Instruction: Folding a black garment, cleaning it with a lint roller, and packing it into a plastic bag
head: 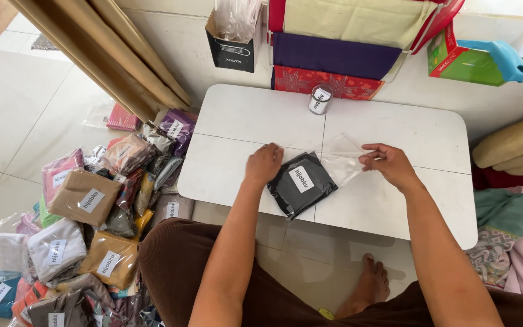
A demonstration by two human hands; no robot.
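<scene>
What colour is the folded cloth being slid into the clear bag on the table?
Black, with a white label, seen in the head view: the folded cloth under the left hand.

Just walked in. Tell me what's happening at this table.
A seated person works at a low white table. The left hand presses on a folded black cloth with a white label, which sits partly in a clear plastic bag. The right hand pinches the bag's open end. A small white tape roll stands at the far edge, and a pile of bagged, labelled cloths lies on the floor.
</scene>
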